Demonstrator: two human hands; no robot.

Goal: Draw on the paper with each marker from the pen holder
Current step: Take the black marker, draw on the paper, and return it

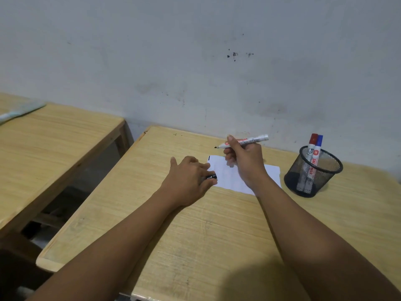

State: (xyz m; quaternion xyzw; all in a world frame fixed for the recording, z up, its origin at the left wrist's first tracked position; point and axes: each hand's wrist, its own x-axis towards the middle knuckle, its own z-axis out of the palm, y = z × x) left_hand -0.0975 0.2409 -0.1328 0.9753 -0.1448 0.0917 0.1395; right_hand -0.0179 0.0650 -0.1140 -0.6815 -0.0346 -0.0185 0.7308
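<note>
A white sheet of paper (pixel 230 179) lies on the wooden desk (pixel 217 231), with a short black stroke at its far left corner. My right hand (pixel 245 161) holds an uncapped black marker (pixel 243 142) above the paper, tip pointing left and off the sheet. My left hand (pixel 188 179) rests at the paper's left edge and grips the black cap (pixel 211 176). A black mesh pen holder (pixel 312 172) stands to the right of the paper. In it stand a red-capped marker (pixel 311 146) and a blue-capped marker (pixel 318 148).
The desk's far edge meets a stained grey wall (pixel 195 61). A second wooden desk (pixel 50 148) stands to the left across a gap, with a pale flat object (pixel 19 112) at its far corner.
</note>
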